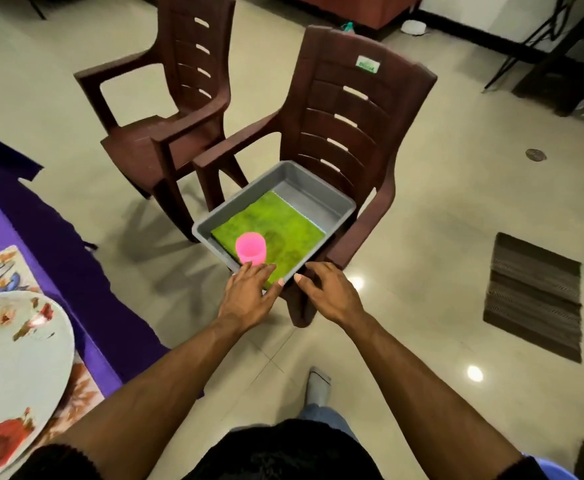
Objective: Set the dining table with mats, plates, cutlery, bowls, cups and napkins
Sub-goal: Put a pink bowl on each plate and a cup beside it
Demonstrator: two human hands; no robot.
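A grey plastic tray is seen resting on the seat of a brown plastic chair, with its near corner jutting past the seat edge toward six o'clock. Inside it a green napkin lies flat, and a pink cup stands upright on the napkin's near left part.

If the overhanging corner is pressed down, the tray could probably be tipped off the seat; the light cup could likewise be toppled by a brushing knuckle.

The left hand is laid over the near rim at seven o'clock of the tray, fingers loosely spread, tips on the napkin just beside the cup; nothing is gripped. The right hand is held apart-fingered at the rim's five o'clock side, thumb touching the corner. A floral plate on a floral mat is already set on the purple-clothed table at nine o'clock.
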